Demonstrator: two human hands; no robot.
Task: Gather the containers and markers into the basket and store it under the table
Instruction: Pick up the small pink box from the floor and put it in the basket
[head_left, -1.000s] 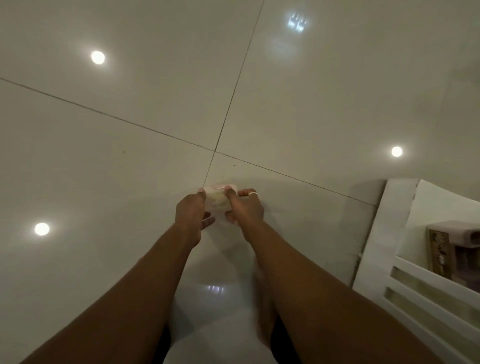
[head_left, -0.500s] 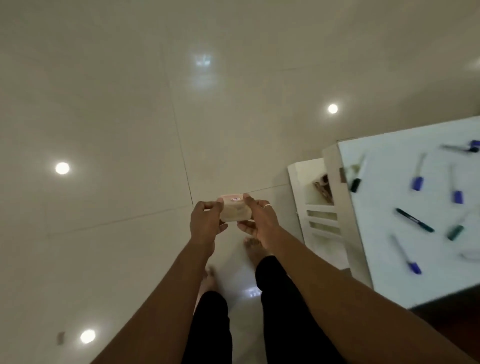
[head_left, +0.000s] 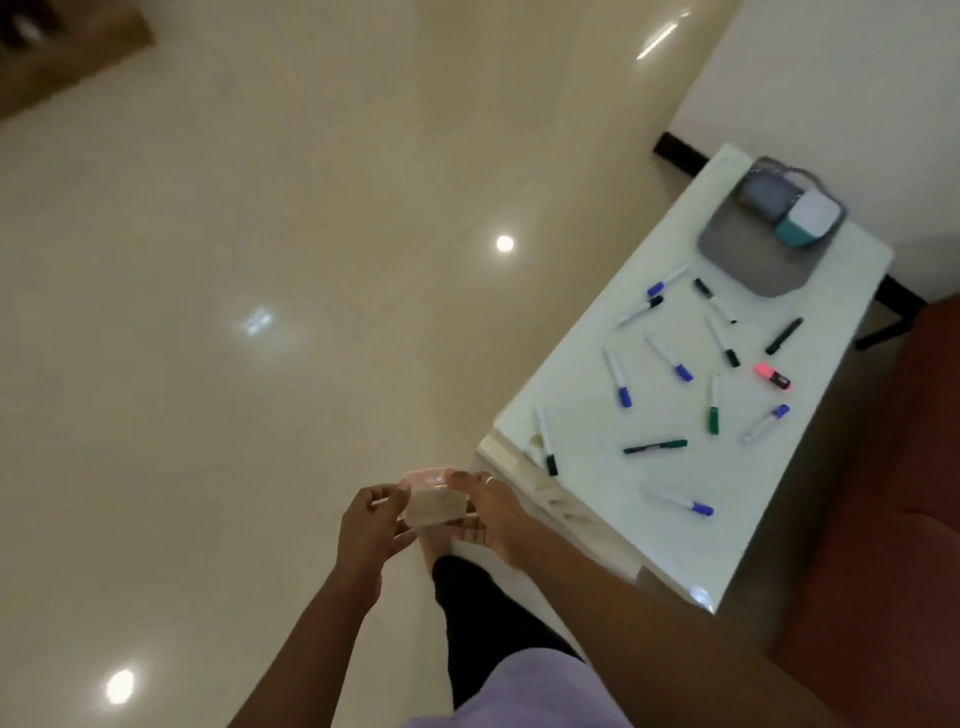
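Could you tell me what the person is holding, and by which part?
A small translucent container, gripped at opposite ends by the left hand and right hand.

Both arms outstretched, left hand (head_left: 370, 525) and right hand (head_left: 493, 514) pinching inward, facing

A glossy cream tiled floor (head_left: 260, 312) fills most of the view, with round ceiling lights mirrored in it as bright spots. A white wall (head_left: 857, 78) rises at the upper right, edged at its foot by a dark skirting (head_left: 675, 150). A white table (head_left: 571, 415) stands beside that wall. Reddish-brown upholstery (head_left: 893, 493) lies along the right edge, and a wooden piece (head_left: 67, 57) shows in the upper left corner, blurred.
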